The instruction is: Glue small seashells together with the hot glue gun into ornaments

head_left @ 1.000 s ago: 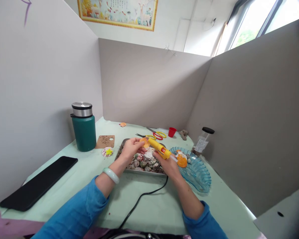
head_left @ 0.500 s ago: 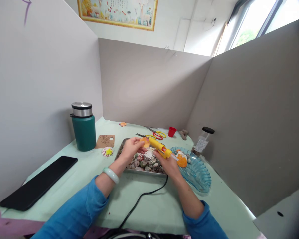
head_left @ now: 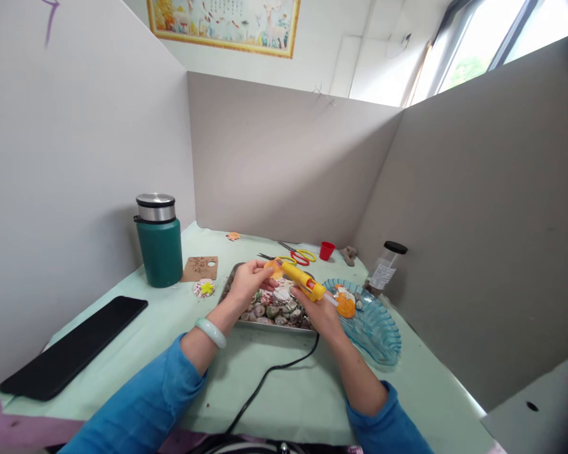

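Observation:
My left hand [head_left: 248, 284] pinches a small orange shell [head_left: 275, 270] above a metal tray [head_left: 227, 291] heaped with several mixed shells. My right hand [head_left: 318, 312] grips a yellow glue gun [head_left: 303, 281], whose nozzle touches the orange shell. The gun's black cord [head_left: 269, 376] runs back toward me across the table. Both hands hover over the tray's near half.
A blue glass shell-shaped dish [head_left: 376, 328] with an orange shell [head_left: 346, 306] lies right of the tray. A green flask [head_left: 159, 243], cork coaster [head_left: 200, 268], black keyboard [head_left: 73, 347], scissors [head_left: 299, 255], red cap [head_left: 326, 250] and a jar [head_left: 385, 268] stand around. Grey partitions enclose the desk.
The glue gun has shifted very slightly up and left against the shell. Otherwise the hands hold nearly still.

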`<state>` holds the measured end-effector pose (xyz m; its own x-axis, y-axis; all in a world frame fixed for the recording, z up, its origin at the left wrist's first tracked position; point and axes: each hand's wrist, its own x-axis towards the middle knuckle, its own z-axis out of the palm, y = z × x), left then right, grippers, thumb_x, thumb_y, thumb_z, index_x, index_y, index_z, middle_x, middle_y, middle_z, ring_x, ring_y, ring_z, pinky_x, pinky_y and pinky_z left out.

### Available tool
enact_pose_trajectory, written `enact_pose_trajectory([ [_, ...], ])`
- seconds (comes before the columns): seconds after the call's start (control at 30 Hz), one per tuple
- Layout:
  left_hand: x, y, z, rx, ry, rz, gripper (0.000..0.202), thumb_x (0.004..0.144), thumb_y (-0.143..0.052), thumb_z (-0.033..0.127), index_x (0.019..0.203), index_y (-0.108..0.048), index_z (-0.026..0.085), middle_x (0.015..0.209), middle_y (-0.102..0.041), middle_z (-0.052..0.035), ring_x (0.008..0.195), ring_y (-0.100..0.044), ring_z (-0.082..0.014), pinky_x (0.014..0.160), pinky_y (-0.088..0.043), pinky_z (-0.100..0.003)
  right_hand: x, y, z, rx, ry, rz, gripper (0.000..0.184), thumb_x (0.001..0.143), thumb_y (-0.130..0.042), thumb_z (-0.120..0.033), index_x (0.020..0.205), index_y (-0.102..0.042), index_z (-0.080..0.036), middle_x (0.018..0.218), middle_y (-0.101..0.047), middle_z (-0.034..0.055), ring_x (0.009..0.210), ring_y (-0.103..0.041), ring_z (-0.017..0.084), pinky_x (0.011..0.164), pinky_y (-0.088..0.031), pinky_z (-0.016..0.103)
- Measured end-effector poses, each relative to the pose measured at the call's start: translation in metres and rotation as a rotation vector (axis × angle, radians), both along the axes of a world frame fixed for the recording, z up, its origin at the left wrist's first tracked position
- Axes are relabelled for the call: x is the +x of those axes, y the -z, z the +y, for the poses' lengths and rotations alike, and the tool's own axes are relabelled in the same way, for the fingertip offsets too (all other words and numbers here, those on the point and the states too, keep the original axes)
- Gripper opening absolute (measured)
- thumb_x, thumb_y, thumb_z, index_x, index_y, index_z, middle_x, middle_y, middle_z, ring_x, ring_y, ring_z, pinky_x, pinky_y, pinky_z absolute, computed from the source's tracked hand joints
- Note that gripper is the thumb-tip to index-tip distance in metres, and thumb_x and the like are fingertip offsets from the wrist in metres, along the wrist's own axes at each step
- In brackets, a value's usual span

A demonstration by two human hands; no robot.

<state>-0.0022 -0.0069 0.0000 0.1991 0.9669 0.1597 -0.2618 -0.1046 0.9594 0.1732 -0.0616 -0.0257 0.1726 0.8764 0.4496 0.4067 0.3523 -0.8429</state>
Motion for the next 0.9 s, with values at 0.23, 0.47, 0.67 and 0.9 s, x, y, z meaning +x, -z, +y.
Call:
enact_pose_trajectory([
  [0.23, 0.0006, -0.0005, -0.0014, -0.009, 0.010, 0.005, 0.033, 0.070, -0.074, 0.031, 0.088, -0.056, 0.011, 0.058, -0.067, -0.0040, 0.053, -0.065, -0.0150, 0.051, -0.054, -0.024, 0.0003, 0.0013, 0.0012, 0.002, 0.000, 0.027, 0.040, 0.073, -0.066, -0.051, 0.088, -0.071, -0.014, 0.084, -0.072, 0.0079, 0.079, -0.065, 0.024, 0.071, -0.051, 0.033],
  [0.47, 0.0010, -0.0004, -0.0011, -0.015, 0.018, 0.022, 0.030, 0.071, -0.073, 0.029, 0.087, -0.056, 0.011, 0.057, -0.067, -0.0046, 0.052, -0.065, -0.0151, 0.051, -0.053, -0.024, 0.0003, 0.0018, 0.0023, -0.016, -0.006, 0.040, 0.041, 0.074, -0.066, -0.051, 0.090, -0.070, -0.014, 0.083, -0.071, 0.0079, 0.078, -0.065, 0.023, 0.071, -0.051, 0.033],
  [0.67, 0.0011, -0.0010, -0.0012, -0.006, 0.015, 0.022, 0.031, 0.070, -0.074, 0.030, 0.086, -0.057, 0.011, 0.059, -0.067, -0.0043, 0.052, -0.065, -0.0155, 0.050, -0.053, -0.024, 0.0004, 0.0029, 0.0027, 0.012, -0.021, 0.020, 0.039, 0.073, -0.067, -0.051, 0.086, -0.069, -0.014, 0.080, -0.071, 0.0067, 0.072, -0.064, 0.021, 0.067, -0.051, 0.032],
  [0.9, 0.0015, -0.0008, -0.0025, -0.003, 0.030, 0.035, 0.031, 0.070, -0.073, 0.031, 0.086, -0.056, 0.012, 0.058, -0.067, -0.0043, 0.053, -0.065, -0.0154, 0.051, -0.054, -0.025, 0.0010, 0.0051, 0.0041, -0.002, -0.023, 0.019, 0.041, 0.074, -0.066, -0.053, 0.088, -0.069, -0.015, 0.080, -0.070, 0.0066, 0.074, -0.063, 0.022, 0.067, -0.050, 0.031],
])
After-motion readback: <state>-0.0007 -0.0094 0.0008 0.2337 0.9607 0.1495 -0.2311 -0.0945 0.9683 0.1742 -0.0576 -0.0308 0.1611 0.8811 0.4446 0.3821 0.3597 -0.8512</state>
